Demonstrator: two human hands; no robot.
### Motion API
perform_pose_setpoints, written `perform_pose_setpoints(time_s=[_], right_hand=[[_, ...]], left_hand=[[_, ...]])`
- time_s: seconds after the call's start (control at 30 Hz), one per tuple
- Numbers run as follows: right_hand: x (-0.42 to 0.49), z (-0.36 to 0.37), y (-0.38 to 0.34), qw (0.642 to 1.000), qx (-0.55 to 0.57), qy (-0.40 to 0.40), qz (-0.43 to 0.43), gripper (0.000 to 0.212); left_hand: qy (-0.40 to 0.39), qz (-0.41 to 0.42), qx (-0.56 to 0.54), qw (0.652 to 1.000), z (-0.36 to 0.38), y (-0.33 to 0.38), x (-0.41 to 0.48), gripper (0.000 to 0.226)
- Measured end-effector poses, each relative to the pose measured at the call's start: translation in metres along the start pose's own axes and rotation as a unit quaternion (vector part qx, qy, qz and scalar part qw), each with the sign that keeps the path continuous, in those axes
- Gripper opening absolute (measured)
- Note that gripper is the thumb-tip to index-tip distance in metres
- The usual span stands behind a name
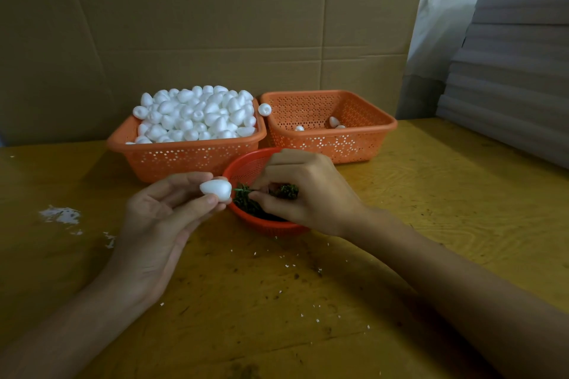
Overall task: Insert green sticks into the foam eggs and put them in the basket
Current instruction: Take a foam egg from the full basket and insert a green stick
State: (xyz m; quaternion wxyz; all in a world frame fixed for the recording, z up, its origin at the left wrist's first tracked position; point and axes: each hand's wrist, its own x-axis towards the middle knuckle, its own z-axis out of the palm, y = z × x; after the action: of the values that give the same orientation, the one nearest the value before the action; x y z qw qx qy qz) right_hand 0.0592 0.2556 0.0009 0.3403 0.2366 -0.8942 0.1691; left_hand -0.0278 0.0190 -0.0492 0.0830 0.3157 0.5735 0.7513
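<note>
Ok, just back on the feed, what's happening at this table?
A person's left hand holds one foam egg. The right hand pinches a green stick over the red bowl of sticks, its tip at the egg's end. I can't tell if it's in yet. The left orange basket is piled with eggs; the right orange basket holds only a few.

The scuffed yellow worktop (431, 194) carries a left orange basket (172, 160) and a right orange basket (354, 144) close together, a round red basket (271, 226) just before them, and scattered white crumbs (60, 215).
</note>
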Motion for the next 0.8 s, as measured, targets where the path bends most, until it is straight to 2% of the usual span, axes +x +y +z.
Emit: perform_pose_setpoints(time_s=[0.07, 0.17, 0.3, 0.47, 0.6, 0.8], right_hand=[[0.0, 0.0, 0.0, 1.0, 0.005, 0.001, -0.002, 0.005], [-0.001, 0.0, 0.0, 1.0, 0.007, 0.002, -0.008, 0.003], [-0.001, 0.0, -0.001, 1.0, 0.002, -0.003, -0.012, 0.002], [-0.001, -0.001, -0.002, 1.0, -0.01, -0.008, -0.014, 0.001], [0.0, -0.001, -0.004, 1.0, -0.015, -0.012, -0.014, 0.001], [0.0, -0.002, -0.005, 1.0, -0.015, -0.019, -0.013, 0.002]], left_hand=[[0.021, -0.008, -0.05, 0.999, 0.01, 0.008, -0.001, 0.054], [0.04, -0.008, -0.064, 0.997, 0.018, 0.015, -0.004, 0.06], [0.053, -0.004, -0.046, 0.997, 0.021, 0.019, -0.006, 0.039], [0.048, 0.017, -0.021, 0.998, 0.023, 0.022, -0.007, 0.041], [0.056, 0.003, -0.02, 0.998, 0.025, 0.024, -0.008, 0.038], [0.049, -0.008, -0.021, 0.999, 0.024, 0.026, -0.008, 0.068]])
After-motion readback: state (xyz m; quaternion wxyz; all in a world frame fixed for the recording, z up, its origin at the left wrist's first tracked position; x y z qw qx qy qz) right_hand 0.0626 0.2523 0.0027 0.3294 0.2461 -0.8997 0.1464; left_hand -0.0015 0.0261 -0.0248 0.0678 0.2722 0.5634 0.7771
